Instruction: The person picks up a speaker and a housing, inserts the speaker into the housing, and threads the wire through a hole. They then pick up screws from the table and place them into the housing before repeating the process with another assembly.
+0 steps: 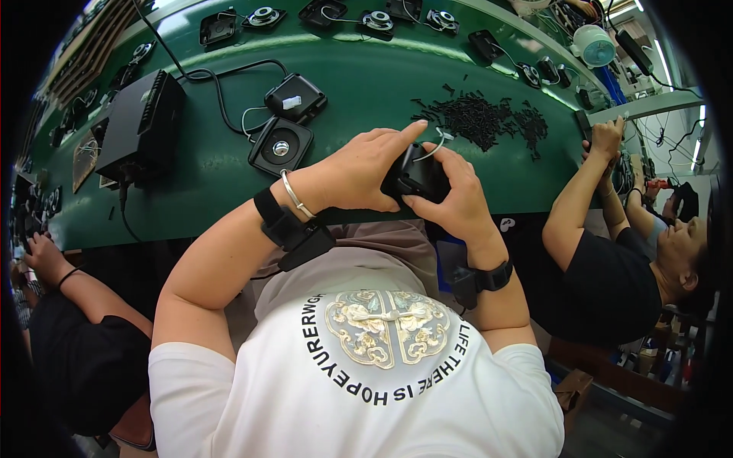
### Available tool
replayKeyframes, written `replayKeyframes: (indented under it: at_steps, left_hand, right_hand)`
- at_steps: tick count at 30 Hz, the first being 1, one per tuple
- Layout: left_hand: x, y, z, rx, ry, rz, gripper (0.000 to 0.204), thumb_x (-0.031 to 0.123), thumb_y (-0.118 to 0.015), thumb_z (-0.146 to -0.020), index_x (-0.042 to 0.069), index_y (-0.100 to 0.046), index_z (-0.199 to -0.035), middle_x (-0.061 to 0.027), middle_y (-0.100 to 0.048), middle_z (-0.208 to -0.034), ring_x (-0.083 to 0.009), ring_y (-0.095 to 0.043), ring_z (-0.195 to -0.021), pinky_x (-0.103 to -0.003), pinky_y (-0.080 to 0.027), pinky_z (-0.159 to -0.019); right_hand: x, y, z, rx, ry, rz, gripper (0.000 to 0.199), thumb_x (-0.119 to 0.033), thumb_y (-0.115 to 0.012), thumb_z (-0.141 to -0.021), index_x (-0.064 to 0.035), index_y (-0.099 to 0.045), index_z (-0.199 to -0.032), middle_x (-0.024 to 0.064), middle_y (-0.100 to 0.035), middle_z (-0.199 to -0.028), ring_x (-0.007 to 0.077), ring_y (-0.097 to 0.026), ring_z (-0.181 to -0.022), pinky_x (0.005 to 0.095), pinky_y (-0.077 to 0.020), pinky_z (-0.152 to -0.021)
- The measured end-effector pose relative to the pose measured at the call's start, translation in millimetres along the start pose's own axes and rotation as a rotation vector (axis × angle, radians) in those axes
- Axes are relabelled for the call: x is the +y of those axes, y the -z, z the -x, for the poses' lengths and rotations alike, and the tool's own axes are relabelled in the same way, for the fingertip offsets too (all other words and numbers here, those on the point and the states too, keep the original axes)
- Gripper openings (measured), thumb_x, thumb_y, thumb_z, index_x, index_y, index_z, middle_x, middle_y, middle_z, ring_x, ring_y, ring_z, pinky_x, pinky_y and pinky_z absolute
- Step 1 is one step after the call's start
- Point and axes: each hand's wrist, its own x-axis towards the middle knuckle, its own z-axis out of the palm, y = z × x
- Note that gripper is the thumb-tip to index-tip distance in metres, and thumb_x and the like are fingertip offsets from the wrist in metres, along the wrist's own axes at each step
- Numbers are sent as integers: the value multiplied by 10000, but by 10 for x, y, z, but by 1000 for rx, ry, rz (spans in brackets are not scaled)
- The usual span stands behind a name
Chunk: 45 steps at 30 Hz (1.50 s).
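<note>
Head view: small black housing (pixel 416 177) with a white wire looping off its top is held over the near edge of the green bench (pixel 366 84). Left hand (pixel 363 172) grips its left side, forefinger stretched across the top; right hand (pixel 450 200) clasps its right side. Just beyond lies a heap of black screws (pixel 481 118); two black square modules (pixel 286 126) sit to the left.

L hand (pixel 359 172) & R hand (pixel 450 200) met at chest height, fingers curled inward, L index extended, both forearms bent.
</note>
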Motion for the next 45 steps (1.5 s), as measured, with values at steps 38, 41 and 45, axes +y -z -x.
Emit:
replayKeyframes:
  at_steps: [38,41,45]
  left_hand:
    - [-422,-327,562,116,-7,-44,982,203,-808,-571,42,-349,-1423,-146,-588,-1026,-343,-558,-1045,-470,-338,-1065]
    - [-455,-414,619,132,-1,-69,986,213,-811,-568,44,-350,-1424,-145,-592,-1028,-341,-559,-1052,-484,-320,-1090]
    - [-468,-435,607,129,3,-101,1002,224,-813,-565,41,-339,-1428,-151,-595,-1043,-340,-561,-1059,-512,-282,-1129]
  right_hand:
    - [232,-530,165,-275,-30,-307,821,-55,-797,-679,43,-419,-1402,114,-540,-1317,193,-545,-1185,340,-425,-1037]
    - [317,-574,212,-295,-62,-375,824,-53,-798,-685,48,-410,-1406,111,-530,-1331,195,-541,-1194,341,-419,-1043]
    - [365,-588,247,-284,-118,-481,827,-62,-804,-683,50,-413,-1404,104,-530,-1333,196,-536,-1201,346,-416,-1049]
